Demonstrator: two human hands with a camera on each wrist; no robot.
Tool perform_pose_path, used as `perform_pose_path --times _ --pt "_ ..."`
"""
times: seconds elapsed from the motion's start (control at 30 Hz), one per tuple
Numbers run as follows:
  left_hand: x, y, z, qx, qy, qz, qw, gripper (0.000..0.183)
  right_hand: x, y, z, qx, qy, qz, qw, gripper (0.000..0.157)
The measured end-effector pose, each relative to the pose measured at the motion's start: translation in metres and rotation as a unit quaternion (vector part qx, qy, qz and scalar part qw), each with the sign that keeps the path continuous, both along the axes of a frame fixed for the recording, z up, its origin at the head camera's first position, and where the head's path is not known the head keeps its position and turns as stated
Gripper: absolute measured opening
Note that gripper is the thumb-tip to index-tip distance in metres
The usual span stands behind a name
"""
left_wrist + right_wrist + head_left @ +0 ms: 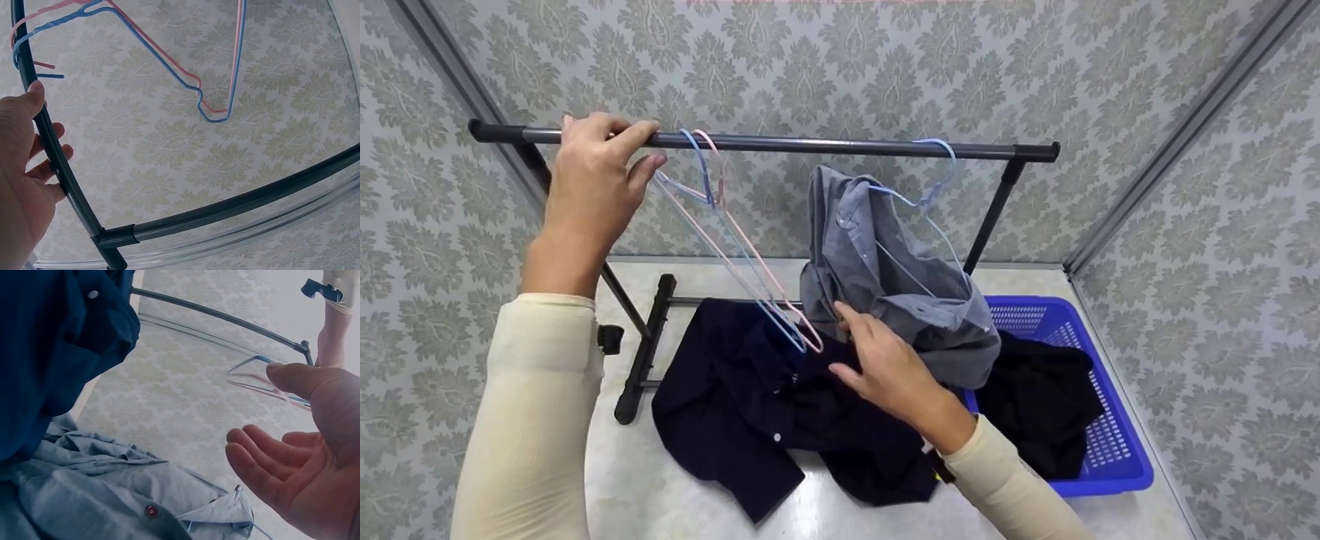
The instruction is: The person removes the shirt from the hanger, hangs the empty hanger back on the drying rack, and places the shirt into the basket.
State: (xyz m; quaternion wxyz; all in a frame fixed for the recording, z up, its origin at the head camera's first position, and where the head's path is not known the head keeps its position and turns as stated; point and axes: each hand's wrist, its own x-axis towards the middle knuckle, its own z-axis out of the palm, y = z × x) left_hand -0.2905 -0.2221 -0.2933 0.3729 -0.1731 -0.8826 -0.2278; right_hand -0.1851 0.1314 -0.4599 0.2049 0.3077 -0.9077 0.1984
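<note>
My left hand (594,165) grips the dark rail (810,144) of a clothes rack near its left end. In the left wrist view the thumb lies on one side of the rail and the fingers on the other. Beside it hang a blue hanger (705,176) and a pink hanger (750,251), both bare. My right hand (889,371) is held with relaxed fingers, nothing in it, close to a grey shirt (851,225). That shirt hangs askew on another blue hanger (949,161) farther right. Below lies a navy shirt (720,390) with white buttons.
A blue plastic basket (1144,469) with a black garment (1035,405) in it stands on the floor at the right. The rack's left foot (649,352) rests on the pale floor. Patterned wall panels (1222,315) enclose the back and sides.
</note>
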Motion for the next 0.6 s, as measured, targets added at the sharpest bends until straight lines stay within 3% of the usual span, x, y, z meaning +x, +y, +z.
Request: perform_pose_path --times 0.2,0.33,0.43,0.6 --pt "0.008 -0.001 -0.015 -0.002 0.011 -0.007 0.9999 0.055 0.004 0.017 -0.012 -0.031 0.036 0.002 0.999 0.072" --pt "0.018 -0.001 -0.035 0.022 0.058 -0.025 0.9978 0.062 0.004 0.027 -0.019 -0.066 0.061 0.025 0.996 0.068" --pt "0.027 -0.002 -0.053 0.053 0.096 -0.040 0.9931 0.057 0.003 0.033 -0.026 -0.081 0.079 0.049 0.992 0.068" --pt "0.044 -0.003 -0.088 0.100 0.122 -0.034 0.9868 0.042 0.004 0.042 -0.039 -0.090 0.096 0.074 0.989 0.066"
